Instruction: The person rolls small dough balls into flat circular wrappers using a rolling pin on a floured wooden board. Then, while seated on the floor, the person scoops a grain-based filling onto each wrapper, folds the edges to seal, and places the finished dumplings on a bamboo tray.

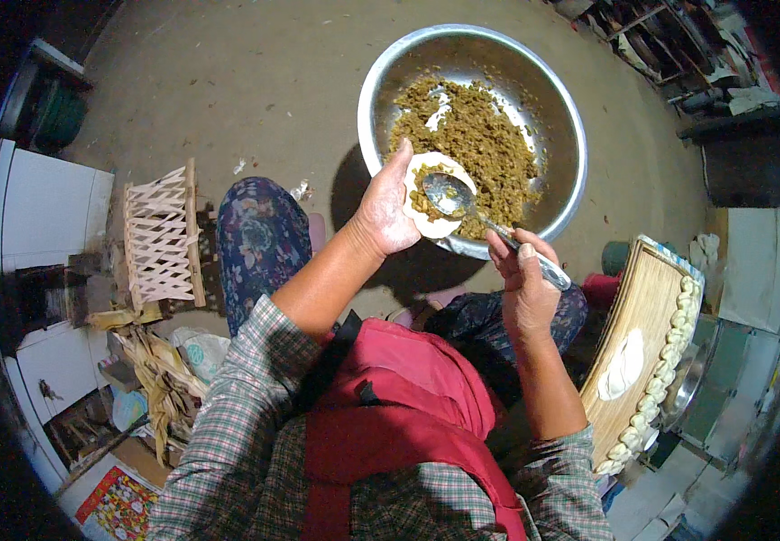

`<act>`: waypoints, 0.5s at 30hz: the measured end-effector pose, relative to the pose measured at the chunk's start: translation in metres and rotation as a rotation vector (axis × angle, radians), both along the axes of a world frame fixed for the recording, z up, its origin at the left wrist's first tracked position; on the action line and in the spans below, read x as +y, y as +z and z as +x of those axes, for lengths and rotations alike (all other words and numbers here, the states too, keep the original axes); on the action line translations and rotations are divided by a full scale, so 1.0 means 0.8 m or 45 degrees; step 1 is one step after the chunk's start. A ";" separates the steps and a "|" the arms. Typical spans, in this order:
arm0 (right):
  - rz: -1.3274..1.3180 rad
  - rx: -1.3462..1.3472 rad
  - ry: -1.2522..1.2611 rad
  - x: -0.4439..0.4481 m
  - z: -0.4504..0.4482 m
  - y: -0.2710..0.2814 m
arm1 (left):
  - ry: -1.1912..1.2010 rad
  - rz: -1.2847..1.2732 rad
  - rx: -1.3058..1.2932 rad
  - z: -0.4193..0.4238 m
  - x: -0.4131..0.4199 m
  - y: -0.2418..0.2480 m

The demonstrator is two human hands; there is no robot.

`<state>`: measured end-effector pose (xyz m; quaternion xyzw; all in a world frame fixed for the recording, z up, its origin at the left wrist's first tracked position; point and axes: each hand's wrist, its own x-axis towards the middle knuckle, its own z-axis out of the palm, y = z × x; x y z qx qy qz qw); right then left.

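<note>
My left hand (390, 206) cradles a round dough wrapper (439, 228) over the near left rim of a large metal basin (371, 128). Brown-green minced filling (424, 203) lies on the wrapper. In my right hand (524, 280) is a metal spoon (449, 195) with a patterned handle, its bowl resting against the filling. More of the same minced filling (485, 142) covers much of the basin's bottom, where patches of bare metal shine through.
At right, a wooden board (623, 297) bears a row of folded dumplings (667, 355) along its outer edge and a small pile of dough wrappers (623, 365). A wooden lattice stool (163, 237) stands at left, near dry corn husks (160, 385). A cluttered shelf (681, 54) is at upper right.
</note>
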<state>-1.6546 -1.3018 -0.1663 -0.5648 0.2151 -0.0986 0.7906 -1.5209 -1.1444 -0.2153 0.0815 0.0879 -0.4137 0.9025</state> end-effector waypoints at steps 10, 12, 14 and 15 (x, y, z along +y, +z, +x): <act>-0.037 -0.102 0.038 -0.007 -0.002 0.015 | -0.008 0.007 -0.009 -0.005 0.002 0.008; -0.074 -0.197 0.049 -0.002 -0.006 0.024 | -0.021 -0.002 -0.025 -0.006 0.004 0.010; -0.233 -0.208 0.165 0.006 -0.013 0.029 | -0.015 0.042 -0.069 -0.004 0.005 0.005; -0.313 -0.213 0.218 0.010 -0.015 0.031 | -0.016 0.062 -0.091 -0.004 0.004 0.007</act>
